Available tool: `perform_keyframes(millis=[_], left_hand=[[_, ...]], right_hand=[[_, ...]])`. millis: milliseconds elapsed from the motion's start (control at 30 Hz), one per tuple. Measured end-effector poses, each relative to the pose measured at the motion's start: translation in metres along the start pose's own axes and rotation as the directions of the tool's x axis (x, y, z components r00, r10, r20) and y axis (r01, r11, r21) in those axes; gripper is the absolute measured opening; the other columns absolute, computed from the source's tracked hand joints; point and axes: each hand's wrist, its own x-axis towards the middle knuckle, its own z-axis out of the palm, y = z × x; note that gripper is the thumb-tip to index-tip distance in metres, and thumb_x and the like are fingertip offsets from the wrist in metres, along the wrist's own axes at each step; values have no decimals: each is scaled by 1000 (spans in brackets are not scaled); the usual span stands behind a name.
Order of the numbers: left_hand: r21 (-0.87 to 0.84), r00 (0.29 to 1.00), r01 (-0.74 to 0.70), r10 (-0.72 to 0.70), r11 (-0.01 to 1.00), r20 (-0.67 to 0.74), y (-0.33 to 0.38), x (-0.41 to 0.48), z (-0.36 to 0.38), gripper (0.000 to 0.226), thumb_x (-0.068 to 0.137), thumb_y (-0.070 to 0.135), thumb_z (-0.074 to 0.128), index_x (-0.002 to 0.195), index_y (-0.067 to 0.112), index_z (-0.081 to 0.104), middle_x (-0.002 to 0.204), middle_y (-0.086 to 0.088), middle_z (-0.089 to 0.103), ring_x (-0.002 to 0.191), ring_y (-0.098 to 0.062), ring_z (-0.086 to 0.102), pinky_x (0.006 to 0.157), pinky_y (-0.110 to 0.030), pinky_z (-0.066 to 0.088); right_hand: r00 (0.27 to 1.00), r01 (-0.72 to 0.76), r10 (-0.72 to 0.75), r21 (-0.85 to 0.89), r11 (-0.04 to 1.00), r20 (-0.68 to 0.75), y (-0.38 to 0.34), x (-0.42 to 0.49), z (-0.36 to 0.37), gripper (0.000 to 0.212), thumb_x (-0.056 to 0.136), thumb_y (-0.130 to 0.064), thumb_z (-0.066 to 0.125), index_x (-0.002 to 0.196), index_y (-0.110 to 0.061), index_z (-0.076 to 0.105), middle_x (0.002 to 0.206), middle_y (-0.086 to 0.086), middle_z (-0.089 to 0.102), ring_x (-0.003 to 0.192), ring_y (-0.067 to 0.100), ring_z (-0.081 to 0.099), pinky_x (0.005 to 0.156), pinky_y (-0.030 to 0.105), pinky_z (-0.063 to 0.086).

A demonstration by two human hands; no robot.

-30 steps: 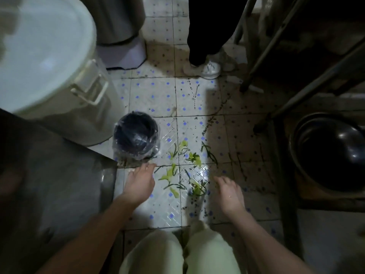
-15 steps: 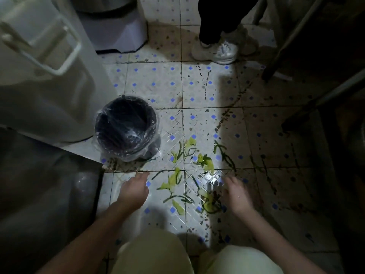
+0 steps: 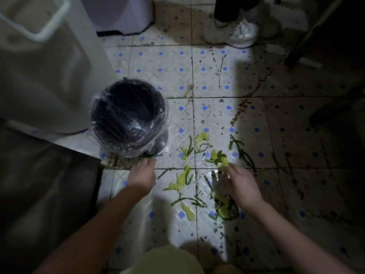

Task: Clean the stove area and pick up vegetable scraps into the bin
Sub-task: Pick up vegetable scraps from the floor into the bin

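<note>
Where scraps point(image 3: 199, 171) lie, bin point(image 3: 128, 117) beside.

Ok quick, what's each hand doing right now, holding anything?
Left hand: open, fingertips at a green scrap by the bin, holding nothing.
Right hand: open, reaching over the scraps, holding nothing.

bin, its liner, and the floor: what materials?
Bin: dark, rigid, probably plastic; dim light leaves it open.
Liner: thin clear plastic film, crinkled and glinting over the rim.
Floor: glazed ceramic tile, glossy, visible grout lines, blue diamond pattern.
</note>
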Motion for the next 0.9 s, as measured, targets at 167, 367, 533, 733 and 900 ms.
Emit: perform_keyframes(millis=[167,367,533,733,900], left_hand=[[86,997,75,-75,993,-3,-12,20,13,37,92,12,46,128,15,40,121,-8,57,108,-27,58,90,-37,45],[83,996,68,-63,994,-70,-20,35,34,40,90,0,46,127,14,41,113,-8,60,97,-24,62,80,-33,49],[46,995,66,-63,997,-78,-17,41,48,57,79,-13,52,130,8,37,113,-14,57,96,-30,60,84,-37,48],[16,984,101,-98,995,-146,-21,44,60,52,82,-14,51,127,9,38,110,-14,59,95,-27,59,85,-35,48],[-184,985,22,-52,983,-162,0,28,67,54,78,-14,53,124,9,40,118,-13,49,104,-21,48,92,-31,43]], right_hand=[[994,104,-103,-36,994,33,-18,18,14,56,87,-9,57,138,-26,41,145,2,43,134,19,38,113,37,30],[983,177,-173,-60,982,66,-28,18,23,48,90,-15,51,137,-25,43,146,5,41,133,23,39,110,37,31],[984,165,-159,-76,983,81,-26,15,35,57,88,-8,55,139,-28,41,146,0,42,132,19,40,111,35,32],[978,185,-178,-60,981,106,-29,13,43,53,87,-11,55,137,-24,43,140,0,46,127,20,43,107,33,34],[976,201,-200,-7,980,82,-42,10,44,44,88,-15,55,132,-15,52,131,7,55,119,27,50,101,34,37]])
